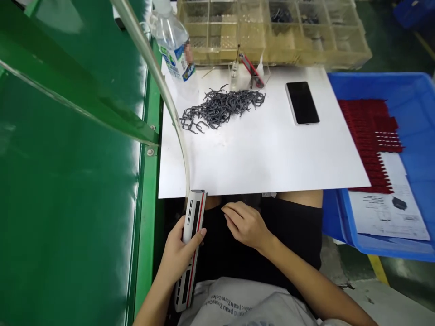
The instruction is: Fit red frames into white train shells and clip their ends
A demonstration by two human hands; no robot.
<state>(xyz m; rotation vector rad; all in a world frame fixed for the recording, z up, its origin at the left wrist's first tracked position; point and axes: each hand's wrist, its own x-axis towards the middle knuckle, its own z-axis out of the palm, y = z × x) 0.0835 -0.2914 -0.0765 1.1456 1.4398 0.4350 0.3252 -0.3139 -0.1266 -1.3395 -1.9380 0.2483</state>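
Note:
My left hand (180, 251) is wrapped round a model train car (194, 208), its thumb lying across the side. The car is long and white with dark windows and a red stripe, held lengthwise over my lap near the table's front edge. To its right, my right hand (248, 225) hovers above my lap with thumb and fingers closed together. Anything between those fingertips is hidden or too small to make out. A tangled pile of small dark grey bent parts (224, 106) lies on the white tabletop (258, 158), beyond both hands.
A pale tube (170, 106) hangs down to the train car. Behind the pile stand a water bottle (175, 43), a small clear tray (267, 72) of tools and a compartment box (272, 50). A phone (303, 103) lies right; a blue bin (421, 181) holds dark red parts (365, 140).

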